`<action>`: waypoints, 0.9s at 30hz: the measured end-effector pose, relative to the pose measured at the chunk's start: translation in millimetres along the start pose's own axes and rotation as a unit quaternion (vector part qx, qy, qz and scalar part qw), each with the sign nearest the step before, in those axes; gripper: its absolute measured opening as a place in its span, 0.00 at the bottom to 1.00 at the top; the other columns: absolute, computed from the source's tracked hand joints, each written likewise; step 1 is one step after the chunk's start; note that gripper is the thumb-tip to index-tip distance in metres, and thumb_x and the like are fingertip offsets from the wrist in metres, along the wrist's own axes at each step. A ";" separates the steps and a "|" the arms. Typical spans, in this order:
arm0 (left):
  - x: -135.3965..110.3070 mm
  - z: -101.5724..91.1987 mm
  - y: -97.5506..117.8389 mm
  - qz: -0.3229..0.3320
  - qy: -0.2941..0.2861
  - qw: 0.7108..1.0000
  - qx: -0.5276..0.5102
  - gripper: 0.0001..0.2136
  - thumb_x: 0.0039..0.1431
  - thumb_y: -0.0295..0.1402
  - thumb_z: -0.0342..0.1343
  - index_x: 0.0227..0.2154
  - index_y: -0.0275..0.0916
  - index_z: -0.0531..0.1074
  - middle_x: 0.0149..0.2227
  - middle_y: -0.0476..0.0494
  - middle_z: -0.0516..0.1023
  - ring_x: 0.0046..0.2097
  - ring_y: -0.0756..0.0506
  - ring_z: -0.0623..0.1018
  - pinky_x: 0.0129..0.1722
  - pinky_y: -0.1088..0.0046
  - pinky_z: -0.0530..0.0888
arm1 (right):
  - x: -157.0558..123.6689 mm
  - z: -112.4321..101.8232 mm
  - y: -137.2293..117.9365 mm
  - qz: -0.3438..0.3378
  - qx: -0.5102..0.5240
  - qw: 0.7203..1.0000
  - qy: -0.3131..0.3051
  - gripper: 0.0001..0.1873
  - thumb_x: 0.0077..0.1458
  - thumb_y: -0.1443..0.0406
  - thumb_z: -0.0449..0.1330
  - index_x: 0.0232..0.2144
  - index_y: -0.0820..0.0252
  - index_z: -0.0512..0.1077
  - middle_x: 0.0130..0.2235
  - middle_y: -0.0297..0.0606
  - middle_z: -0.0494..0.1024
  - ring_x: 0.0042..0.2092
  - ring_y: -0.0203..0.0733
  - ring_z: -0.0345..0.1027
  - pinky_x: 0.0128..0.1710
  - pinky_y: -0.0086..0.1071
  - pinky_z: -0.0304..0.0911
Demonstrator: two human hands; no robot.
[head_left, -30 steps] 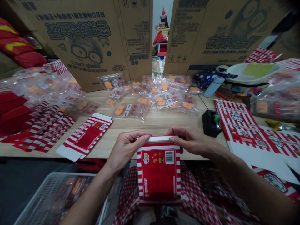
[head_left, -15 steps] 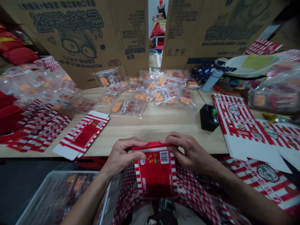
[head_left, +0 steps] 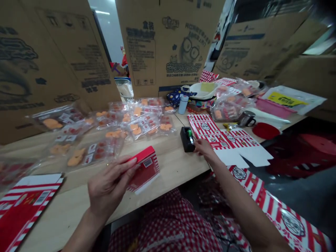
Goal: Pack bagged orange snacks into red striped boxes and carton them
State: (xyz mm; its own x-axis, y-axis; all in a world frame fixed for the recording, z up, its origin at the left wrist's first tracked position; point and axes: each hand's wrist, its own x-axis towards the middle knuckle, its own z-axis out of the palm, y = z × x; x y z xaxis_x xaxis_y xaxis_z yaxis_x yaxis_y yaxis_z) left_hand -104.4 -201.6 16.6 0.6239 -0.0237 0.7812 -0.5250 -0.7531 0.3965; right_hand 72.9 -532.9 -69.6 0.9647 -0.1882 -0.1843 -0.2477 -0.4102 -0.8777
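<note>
My left hand [head_left: 110, 183] is closed on a small red and white striped box [head_left: 144, 168] with a barcode, and holds it tilted just above the wooden table [head_left: 170, 164]. My right hand [head_left: 204, 148] is stretched out to the right. Its fingertips are drawn together against the right side of a black tape dispenser [head_left: 187, 138] with a green roll. What they pinch, if anything, is too small to see.
Clear bags of orange and red pieces [head_left: 105, 129] cover the table's back half. Flat striped cartons lie to the right [head_left: 228, 141] and at the near left [head_left: 23, 203]. Tall cardboard boxes [head_left: 170, 42] stand behind. A metal mug [head_left: 246, 119], a bottle [head_left: 183, 104] and a bowl [head_left: 202, 91] stand at the right.
The view has swung to the right. My right hand has left the striped box and reached over to the tape dispenser. The left hand now holds the box alone, over the table.
</note>
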 end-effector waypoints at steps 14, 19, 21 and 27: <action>6.2 16.4 1.4 0.001 -0.060 0.998 -0.001 0.09 0.63 0.28 0.62 0.45 0.44 0.80 0.44 0.48 0.83 0.43 0.48 0.83 0.47 0.73 0.79 | -6.3 8.5 31.1 0.063 0.213 0.974 -0.029 0.12 0.37 0.63 0.67 0.21 0.59 0.67 0.26 0.35 0.75 0.32 0.43 0.76 0.35 0.33 0.73; 9.9 18.9 6.5 0.000 -0.074 0.997 -0.011 0.10 0.62 0.24 0.62 0.45 0.42 0.78 0.44 0.46 0.81 0.43 0.49 0.82 0.45 0.75 0.78 | -11.9 25.0 48.5 0.034 0.186 0.982 0.025 0.13 0.33 0.60 0.65 0.15 0.57 0.63 0.25 0.36 0.72 0.34 0.44 0.72 0.36 0.35 0.71; 11.8 17.9 11.0 -0.006 -0.076 0.997 -0.024 0.09 0.62 0.23 0.61 0.43 0.40 0.77 0.42 0.45 0.81 0.43 0.49 0.81 0.44 0.75 0.77 | -16.9 23.0 46.2 0.013 0.155 0.987 0.036 0.12 0.32 0.61 0.65 0.15 0.57 0.65 0.27 0.37 0.73 0.35 0.44 0.70 0.36 0.34 0.69; 12.5 11.2 21.4 -0.037 -0.092 0.994 -0.050 0.04 0.63 0.23 0.57 0.37 0.38 0.72 0.41 0.40 0.80 0.43 0.47 0.81 0.43 0.74 0.77 | -93.2 14.6 -4.5 -0.119 0.073 0.989 0.037 0.07 0.45 0.61 0.66 0.26 0.58 0.76 0.33 0.41 0.77 0.34 0.43 0.67 0.34 0.34 0.65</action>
State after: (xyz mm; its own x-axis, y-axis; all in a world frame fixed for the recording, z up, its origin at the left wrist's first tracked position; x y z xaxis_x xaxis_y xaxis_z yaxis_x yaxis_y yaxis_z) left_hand -101.4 -225.4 29.4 0.7535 -0.0983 0.6501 -0.5234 -0.6880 0.5026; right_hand -14.6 -500.4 -55.0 0.9837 -0.1679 0.0639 0.0073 -0.3179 -0.9481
